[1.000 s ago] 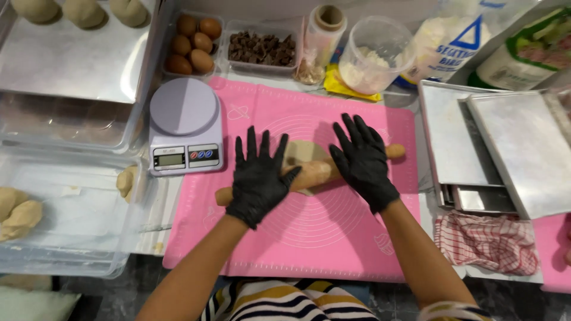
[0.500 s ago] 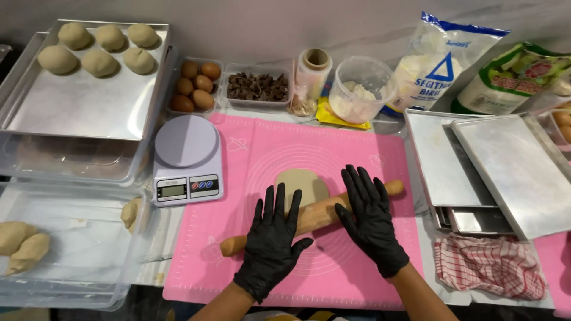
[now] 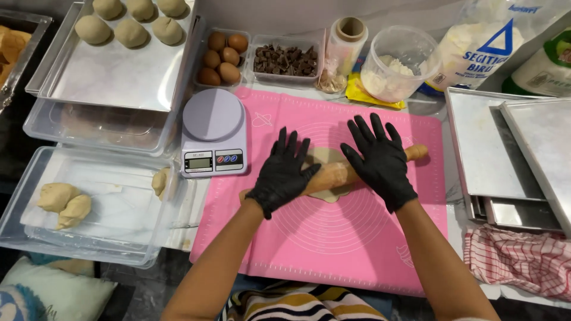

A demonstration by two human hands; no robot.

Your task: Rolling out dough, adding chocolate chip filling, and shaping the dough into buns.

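A wooden rolling pin (image 3: 335, 175) lies across a flattened dough piece (image 3: 324, 159) at the centre of the pink silicone mat (image 3: 333, 232). Left hand (image 3: 284, 173) and right hand (image 3: 380, 160), black-gloved, press flat on it, fingers spread. A digital kitchen scale (image 3: 213, 132) sits just left of the mat.

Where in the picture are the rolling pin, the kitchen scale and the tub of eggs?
Rolling pin (image 3: 336, 174), head view, on the bare wood between the two gloved hands.
Kitchen scale (image 3: 212, 114), head view, on its round weighing plate.
Tub of eggs (image 3: 221, 59), head view, on the eggs inside.
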